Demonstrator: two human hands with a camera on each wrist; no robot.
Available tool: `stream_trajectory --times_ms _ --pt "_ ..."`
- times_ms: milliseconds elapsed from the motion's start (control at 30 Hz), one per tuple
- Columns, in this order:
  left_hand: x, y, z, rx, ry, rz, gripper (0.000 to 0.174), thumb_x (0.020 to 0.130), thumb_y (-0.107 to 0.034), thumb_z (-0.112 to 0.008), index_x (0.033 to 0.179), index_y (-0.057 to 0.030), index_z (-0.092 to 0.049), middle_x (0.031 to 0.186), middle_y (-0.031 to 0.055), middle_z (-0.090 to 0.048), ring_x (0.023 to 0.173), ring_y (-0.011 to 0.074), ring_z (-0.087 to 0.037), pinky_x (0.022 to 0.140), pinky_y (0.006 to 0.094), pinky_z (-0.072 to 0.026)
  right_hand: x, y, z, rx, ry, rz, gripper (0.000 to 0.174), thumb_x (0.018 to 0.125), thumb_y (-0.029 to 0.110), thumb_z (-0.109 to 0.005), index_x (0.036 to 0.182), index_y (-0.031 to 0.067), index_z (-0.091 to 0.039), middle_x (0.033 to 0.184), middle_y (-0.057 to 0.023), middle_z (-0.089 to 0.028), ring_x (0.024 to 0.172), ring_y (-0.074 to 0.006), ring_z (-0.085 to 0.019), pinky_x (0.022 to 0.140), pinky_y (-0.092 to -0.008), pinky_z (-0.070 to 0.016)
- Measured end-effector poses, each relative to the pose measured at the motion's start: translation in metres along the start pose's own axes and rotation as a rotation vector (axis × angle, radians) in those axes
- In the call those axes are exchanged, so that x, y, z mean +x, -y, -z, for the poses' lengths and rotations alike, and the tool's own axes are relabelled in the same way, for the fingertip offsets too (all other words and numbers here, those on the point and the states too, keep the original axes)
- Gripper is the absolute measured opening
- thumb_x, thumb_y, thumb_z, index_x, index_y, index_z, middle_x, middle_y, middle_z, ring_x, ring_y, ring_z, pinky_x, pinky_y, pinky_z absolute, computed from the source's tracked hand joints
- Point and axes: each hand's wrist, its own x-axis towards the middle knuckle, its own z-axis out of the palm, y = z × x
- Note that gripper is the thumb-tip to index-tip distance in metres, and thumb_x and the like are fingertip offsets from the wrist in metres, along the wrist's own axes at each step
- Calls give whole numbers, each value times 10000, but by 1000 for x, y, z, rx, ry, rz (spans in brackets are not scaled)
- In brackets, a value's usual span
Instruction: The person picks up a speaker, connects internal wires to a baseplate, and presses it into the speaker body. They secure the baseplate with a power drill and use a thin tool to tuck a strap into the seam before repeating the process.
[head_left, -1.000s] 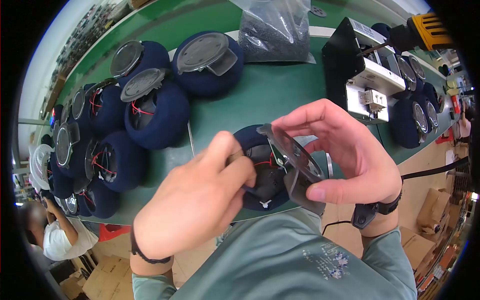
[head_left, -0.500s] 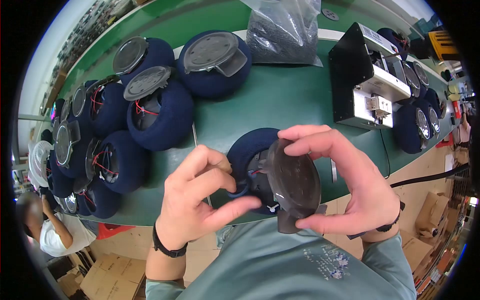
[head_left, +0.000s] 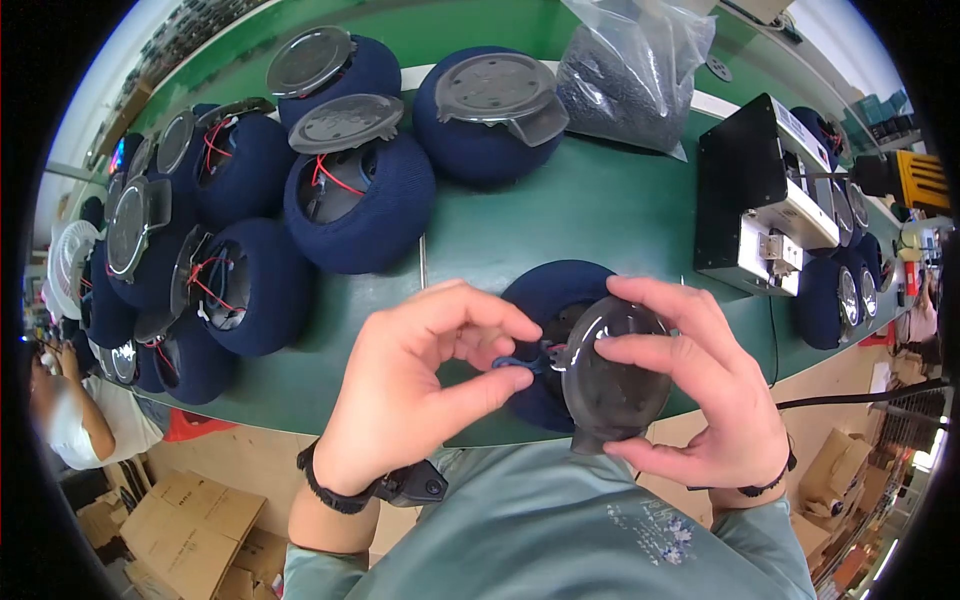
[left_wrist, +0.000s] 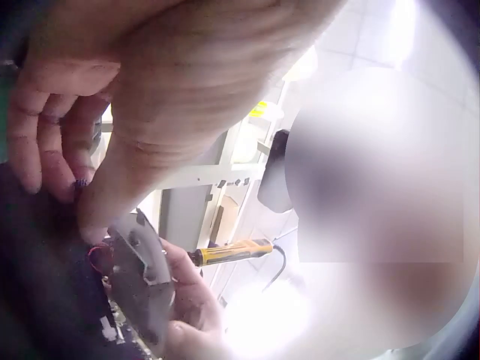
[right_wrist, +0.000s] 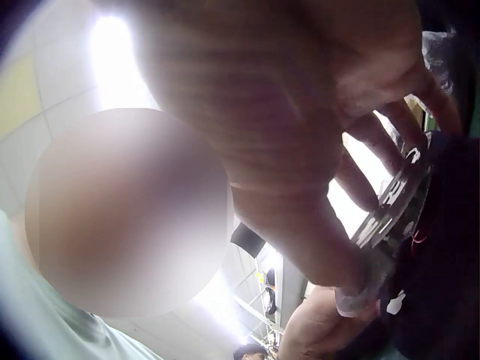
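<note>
Head view, lower centre: navy fabric-covered housing [head_left: 545, 283] on green table [head_left: 520, 225]
Left hand [head_left: 405, 385]: thumb and forefinger pinching blue fabric edge [head_left: 508, 362]
Right hand [head_left: 715, 385]: gripping tilted smoky cover [head_left: 615, 385] by its rim

On the bench [head_left: 500, 225], around the near ball [head_left: 545, 282]: lid [head_left: 612, 395] over its three-o'clock side, other balls [head_left: 365, 235] from nine to nearly twelve, bag [head_left: 620, 95] past twelve, machine [head_left: 745, 195] at two, further balls [head_left: 818, 300] behind it

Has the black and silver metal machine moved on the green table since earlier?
No. Against the small grey perforated disc behind it, the machine has kept its place; the view itself shifted.
</note>
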Motion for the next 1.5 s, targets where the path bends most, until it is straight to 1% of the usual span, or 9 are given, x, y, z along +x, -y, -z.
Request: stream_trajectory --times_ms 200,633,833,900,1033,1100,1300,1433,1500 --pt "-1 20 -1 -429 -91 -10 328 892 163 -782 1169 14 -686 1135 67 -678 1024 114 -658 896 267 -543 4 3 -3 -65 41 25 721 630 159 -972 1308 62 -745 1556 -254 -563 1322 -445 -586 1115 -530 -478" --pt "-1 35 -4 -431 -146 -117 298 901 173 -756 1140 15 -676 1149 87 -670 1046 123 -658 915 277 -539 6 11 -16 -188 65 -20 782 604 126 -956 1357 93 -749 1585 -213 -548 1336 -436 -529 1098 -541 -490" --pt "-2 45 -1 -458 -115 -207 267 949 150 -729 1200 65 -699 1198 74 -674 1068 114 -680 929 291 -586 11 17 -18 -210 72 -51 754 595 109 -953 1323 111 -757 1564 -202 -548 1327 -446 -521 1077 -546 -498" --pt "-1 41 1 -428 -100 -126 361 878 147 -786 1213 32 -713 1167 80 -653 1038 121 -643 914 277 -523 13 19 -18 -213 76 -52 741 594 104 -954 1308 107 -757 1556 -201 -547 1326 -451 -520 1076 -550 -500" --pt "2 36 4 -275 -34 -139 428 844 102 -862 1251 35 -747 1226 98 -662 1069 135 -647 920 285 -533 15 21 -18 -228 80 -58 713 592 88 -953 1277 98 -756 1536 -202 -548 1324 -459 -519 1073 -559 -505" --pt "3 42 5 -35 -29 -183 417 804 60 -924 1197 37 -789 1278 131 -678 1165 186 -680 976 327 -563 16 22 -18 -234 79 -55 709 591 85 -953 1271 97 -756 1534 -203 -548 1321 -460 -522 1072 -560 -507" --pt "-1 52 3 -73 -80 -173 310 796 67 -926 1085 46 -817 1291 181 -712 1310 300 -693 1091 401 -563 21 24 -14 -251 96 -61 711 568 80 -961 1250 96 -760 1519 -200 -554 1286 -450 -542 1058 -551 -510" --pt "-3 53 3 -85 -92 -159 308 799 61 -928 1084 50 -813 1294 193 -719 1302 309 -701 1095 402 -558 25 25 -12 -259 116 -54 712 549 85 -968 1231 95 -766 1507 -196 -562 1263 -440 -547 1049 -545 -505" --pt "-3 57 5 -40 -57 -238 444 760 -9 -978 1167 29 -805 1283 174 -712 1271 290 -699 1124 413 -532 26 25 -12 -265 122 -52 711 549 88 -968 1231 95 -767 1511 -196 -561 1264 -441 -545 1052 -547 -503"
